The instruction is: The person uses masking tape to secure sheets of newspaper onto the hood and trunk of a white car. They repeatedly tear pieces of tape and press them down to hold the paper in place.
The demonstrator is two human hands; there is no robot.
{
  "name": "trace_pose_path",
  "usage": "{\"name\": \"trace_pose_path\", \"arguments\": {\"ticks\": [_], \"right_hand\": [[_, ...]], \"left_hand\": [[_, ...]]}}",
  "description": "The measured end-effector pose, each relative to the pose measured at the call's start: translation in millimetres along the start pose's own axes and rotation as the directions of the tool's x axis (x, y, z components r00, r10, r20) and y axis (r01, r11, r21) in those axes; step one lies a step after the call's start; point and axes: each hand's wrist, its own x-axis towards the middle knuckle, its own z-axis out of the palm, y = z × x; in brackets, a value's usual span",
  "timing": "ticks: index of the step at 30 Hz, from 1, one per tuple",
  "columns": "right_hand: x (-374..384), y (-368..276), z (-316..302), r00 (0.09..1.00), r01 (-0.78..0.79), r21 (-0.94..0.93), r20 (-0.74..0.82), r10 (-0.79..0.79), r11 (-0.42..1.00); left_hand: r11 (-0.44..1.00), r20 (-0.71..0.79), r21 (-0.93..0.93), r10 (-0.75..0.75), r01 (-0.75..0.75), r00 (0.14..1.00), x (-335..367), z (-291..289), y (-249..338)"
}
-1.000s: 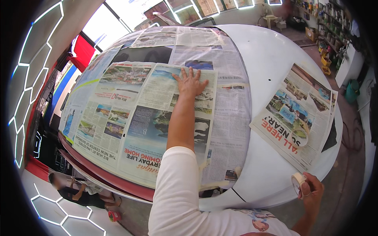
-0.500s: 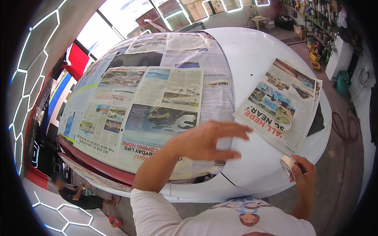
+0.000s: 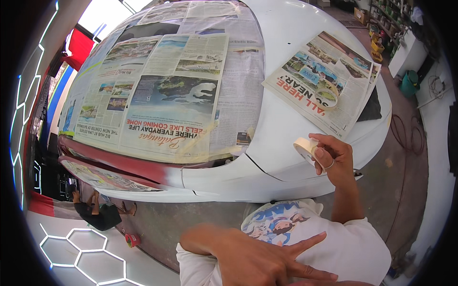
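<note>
My right hand (image 3: 336, 159) grips a roll of cream masking tape (image 3: 305, 147) between thumb and fingers, above the white car hood (image 3: 257, 124). Close to my chest, my left hand (image 3: 267, 260) is open with its fingers spread and nothing visible in them. Newspaper sheets (image 3: 171, 102) cover the car's windshield, with strips of tape along their lower corner. A stack of loose newspaper (image 3: 305, 71) lies on the hood, with a pale ring, apparently another tape roll (image 3: 334, 101), resting on it. A dark sheet (image 3: 370, 106) sticks out from under the stack.
Dark red bodywork (image 3: 119, 159) borders the covered windshield. Another person (image 3: 100, 214) crouches at the lower left near a red bucket (image 3: 132, 240). A hose (image 3: 410, 136) lies on the floor at right, near a green bin (image 3: 409, 83). Shelves (image 3: 393, 19) stand at the far right.
My left hand has drawn back from over the hood toward my chest. My right hand, still holding the tape roll, has shifted left and up in the picture. The view has tilted downward.
</note>
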Motion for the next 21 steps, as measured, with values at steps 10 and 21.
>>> {"name": "trace_pose_path", "arguments": {"ticks": [10, 21], "right_hand": [[-9.2, -2.8, 12.1, 0.991, 0.103, -0.058, 0.094, -0.098, 0.993], [-28.4, 0.7, 55.4, 0.781, 0.563, -0.314, 0.506, -0.367, 0.764]], "left_hand": [[0.914, -0.799, 0.12, -0.143, 0.389, 0.584, -75.3, 39.3, -4.2], [0.602, -0.998, -0.049, -0.007, 0.797, -0.056, -59.5, 46.0, -50.1]]}}
